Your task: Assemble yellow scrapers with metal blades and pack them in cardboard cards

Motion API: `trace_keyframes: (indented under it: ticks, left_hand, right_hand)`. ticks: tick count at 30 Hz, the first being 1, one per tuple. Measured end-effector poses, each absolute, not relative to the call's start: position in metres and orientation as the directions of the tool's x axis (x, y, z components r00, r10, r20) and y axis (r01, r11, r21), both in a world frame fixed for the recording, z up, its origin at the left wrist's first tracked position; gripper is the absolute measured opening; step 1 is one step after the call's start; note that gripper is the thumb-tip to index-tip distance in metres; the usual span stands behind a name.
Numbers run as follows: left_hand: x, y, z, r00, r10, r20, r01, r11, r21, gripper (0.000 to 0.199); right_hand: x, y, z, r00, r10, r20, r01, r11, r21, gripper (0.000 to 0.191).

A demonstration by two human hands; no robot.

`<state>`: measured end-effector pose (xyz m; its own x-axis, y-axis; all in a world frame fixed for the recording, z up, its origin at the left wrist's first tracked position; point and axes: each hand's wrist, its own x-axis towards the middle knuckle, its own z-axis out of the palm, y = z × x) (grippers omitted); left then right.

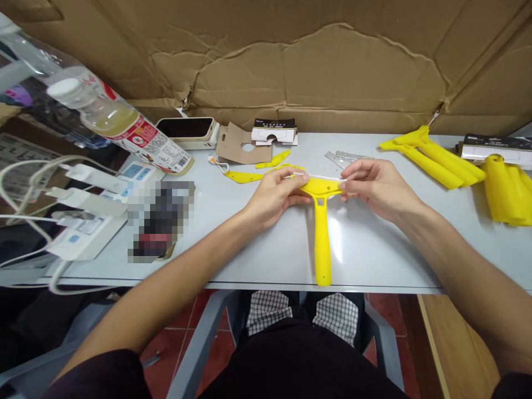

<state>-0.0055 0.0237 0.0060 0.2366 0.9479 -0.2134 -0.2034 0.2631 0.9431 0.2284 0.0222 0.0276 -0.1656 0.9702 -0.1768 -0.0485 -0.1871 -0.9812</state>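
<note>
A yellow T-shaped scraper handle (pixel 322 238) is held upright in view, its grip pointing toward the table's front edge. My left hand (pixel 277 194) pinches the left end of its wide head, thumb on top. At the right end, the fingers of my right hand (pixel 372 185) close on the head's corner. A thin shiny strip lies along the head's far edge, between both hands. Just beyond my hands, metal blades (pixel 347 158) rest on the table. Loose yellow head pieces (pixel 243 177) lie to the left, one partly behind my left hand.
Yellow handles (pixel 434 158) and a yellow bundle (pixel 505 191) are at the right. Along the back are a small box (pixel 273 133), brown cardboard (pixel 239 145) and a phone (pixel 185 128). A bottle (pixel 137 136), power strip (pixel 89 238) and blurred-out object (pixel 160 221) occupy the left.
</note>
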Motion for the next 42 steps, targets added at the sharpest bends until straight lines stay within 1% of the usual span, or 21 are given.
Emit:
trace_keyframes:
  ticks: [2,4,7,11,14,18,21,24,26,28,30,36,42]
  left_hand:
    - [-0.007,0.023,0.006,0.303,0.918,-0.255,-0.207,0.324,0.923,0.027]
    - [-0.006,0.021,0.006,0.321,0.912,-0.255,-0.189,0.326,0.926,0.028]
    - [-0.005,0.018,0.006,0.294,0.932,-0.210,-0.162,0.266,0.950,0.031]
    - [-0.005,0.015,0.008,0.267,0.953,-0.144,-0.105,0.178,0.978,0.037]
    - [-0.007,0.015,0.010,0.271,0.953,-0.132,-0.078,0.158,0.984,0.038]
    - [-0.007,0.014,0.010,0.282,0.949,-0.140,-0.094,0.172,0.981,0.035]
    - [-0.006,0.015,0.009,0.283,0.947,-0.153,-0.141,0.199,0.970,0.029]
    - [-0.009,0.019,0.007,0.262,0.936,-0.233,-0.187,0.287,0.940,0.017]
    - [-0.013,0.023,0.006,0.263,0.919,-0.293,-0.163,0.342,0.926,0.018]
    - [-0.017,0.027,0.004,0.281,0.906,-0.316,-0.120,0.360,0.925,0.022]
    - [-0.021,0.028,0.004,0.300,0.902,-0.310,-0.097,0.352,0.931,0.023]
    - [-0.020,0.025,0.008,0.326,0.908,-0.262,-0.076,0.301,0.950,0.019]
    - [-0.020,0.024,0.008,0.332,0.903,-0.274,-0.098,0.322,0.942,0.017]
  right_hand:
    - [0.228,0.022,0.029,-0.169,0.966,-0.196,-0.046,-0.206,-0.977,0.034]
    - [0.229,0.023,0.029,-0.181,0.960,-0.215,-0.050,-0.228,-0.972,0.035]
    - [0.229,0.022,0.030,-0.198,0.955,-0.220,-0.059,-0.236,-0.970,0.037]
    - [0.230,0.020,0.033,-0.250,0.933,-0.260,-0.043,-0.279,-0.959,0.046]
    - [0.228,0.019,0.034,-0.279,0.916,-0.289,-0.038,-0.311,-0.950,0.047]
    - [0.227,0.018,0.031,-0.238,0.931,-0.278,-0.006,-0.288,-0.958,0.046]
    - [0.228,0.018,0.028,-0.222,0.946,-0.235,-0.002,-0.242,-0.970,0.045]
    - [0.230,0.019,0.027,-0.209,0.957,-0.199,0.003,-0.203,-0.979,0.045]
    - [0.231,0.020,0.027,-0.200,0.960,-0.196,0.009,-0.198,-0.980,0.045]
    - [0.231,0.020,0.027,-0.197,0.961,-0.196,0.010,-0.197,-0.980,0.044]
    - [0.231,0.020,0.028,-0.195,0.961,-0.194,0.006,-0.197,-0.980,0.043]
    - [0.231,0.020,0.030,-0.186,0.963,-0.192,0.002,-0.195,-0.981,0.044]
    - [0.231,0.020,0.029,-0.182,0.967,-0.178,-0.005,-0.182,-0.983,0.043]
